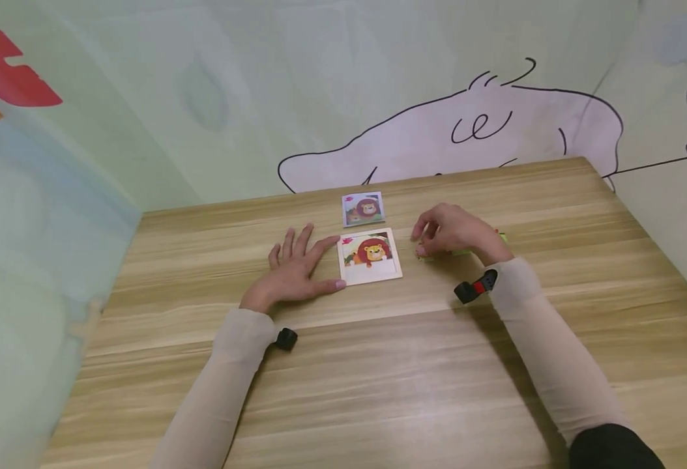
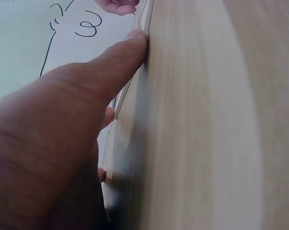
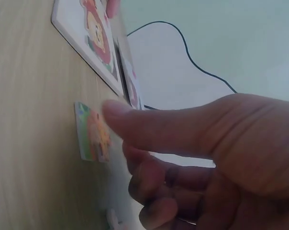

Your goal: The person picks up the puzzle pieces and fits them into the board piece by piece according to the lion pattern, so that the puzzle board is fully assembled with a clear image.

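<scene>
A square wooden puzzle board [image 1: 371, 280] lies on the table with a lion picture partly filled in; its lower part is blank white. My left hand [image 1: 291, 277] rests beside it with fingers spread, thumb and index fingertip touching its left edge. To the right, my right hand [image 1: 452, 231] is over a small puzzle piece [image 3: 90, 134] printed green and orange. Thumb and fingers are loosely bent and apart around the piece, which looks to lie on the table. Behind the board is a lion picture card [image 1: 364, 210].
More green pieces [image 1: 503, 237] lie partly hidden under my right hand. The wood-grain table [image 1: 367, 378] ends at a cartoon-printed wall [image 1: 232, 98] behind. A black wrist camera [image 1: 287, 339] sits on my left cuff, and another camera [image 1: 467, 292] on my right.
</scene>
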`<state>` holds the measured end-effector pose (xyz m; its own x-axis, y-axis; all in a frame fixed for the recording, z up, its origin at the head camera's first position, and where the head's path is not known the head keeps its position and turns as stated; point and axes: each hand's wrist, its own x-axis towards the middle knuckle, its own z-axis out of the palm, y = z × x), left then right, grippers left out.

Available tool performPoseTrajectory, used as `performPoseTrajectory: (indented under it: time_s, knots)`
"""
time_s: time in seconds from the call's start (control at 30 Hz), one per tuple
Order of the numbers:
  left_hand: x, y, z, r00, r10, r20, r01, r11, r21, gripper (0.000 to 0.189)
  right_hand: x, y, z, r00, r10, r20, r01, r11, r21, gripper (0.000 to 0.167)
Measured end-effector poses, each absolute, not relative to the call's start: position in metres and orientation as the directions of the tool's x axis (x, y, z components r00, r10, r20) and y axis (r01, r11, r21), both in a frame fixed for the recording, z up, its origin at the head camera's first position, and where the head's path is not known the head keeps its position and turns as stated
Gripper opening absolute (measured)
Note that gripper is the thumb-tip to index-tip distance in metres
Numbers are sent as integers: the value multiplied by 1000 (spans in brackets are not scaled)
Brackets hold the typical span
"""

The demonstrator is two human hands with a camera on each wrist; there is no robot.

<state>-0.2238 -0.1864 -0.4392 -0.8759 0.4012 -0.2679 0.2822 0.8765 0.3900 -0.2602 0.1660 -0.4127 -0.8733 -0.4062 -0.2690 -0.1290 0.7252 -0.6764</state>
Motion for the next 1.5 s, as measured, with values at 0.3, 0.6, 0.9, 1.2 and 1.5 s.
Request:
performPoseTrajectory:
  time_s: [0.3, 0.6, 0.9, 1.2, 1.5]
  knots:
    - [-225, -187, -441, -873, 411, -263, 296, 875, 383, 97, -257, 164, -412, -861, -418, -291, -176, 780, -600, 30]
    - [-226, -186, -441, -878, 404, -258, 293, 878, 378, 96, -257, 166, -410, -880, -402, -254, -180, 776, -604, 21]
    - [-227, -186, -442, -872, 405, -274, 295, 882, 368, 95, -258, 161, -409, -884, -429, -187, -183, 684, -706, 13]
    - [-227, -188, -443, -869, 417, -268, 307, 877, 369, 90, -250, 139, -406, -904, -407, -129, -168, 617, -769, 12]
    - [-228, -189, -446, -870, 415, -266, 308, 879, 363, 88, -240, 112, -415, -907, -408, -102, -181, 598, -780, 7]
